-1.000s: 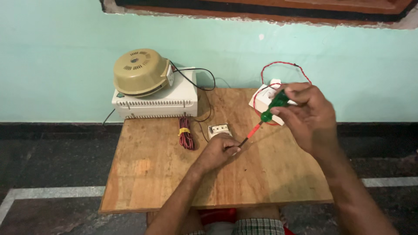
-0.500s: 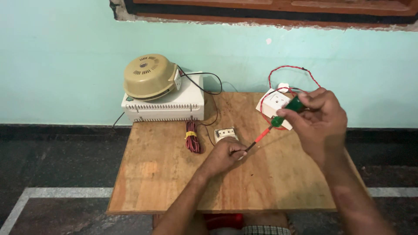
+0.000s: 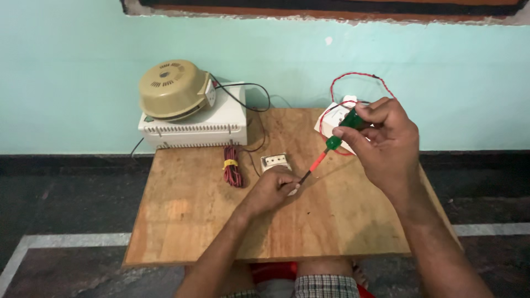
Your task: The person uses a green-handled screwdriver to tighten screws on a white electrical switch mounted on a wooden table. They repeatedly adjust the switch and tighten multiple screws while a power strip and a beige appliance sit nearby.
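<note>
Screwdriver meets small part on a wooden table (image 3: 182, 221)

Right hand (image 3: 386, 143) pinches the screwdriver (image 3: 331, 144) by its green handle; left hand (image 3: 273, 190) pinches a small, light, likely slippery part.

matt wood table (image 3: 182, 221), glossy plastic screwdriver (image 3: 331, 144)

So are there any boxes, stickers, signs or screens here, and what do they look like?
No packages, signs or screens show.
Small label: on the side of the beige dome device atop the white box, back left of the table; pale and rectangular.
Yellow band: wrapped around the red wire bundle in front of the box; it may be only a tie.
</note>
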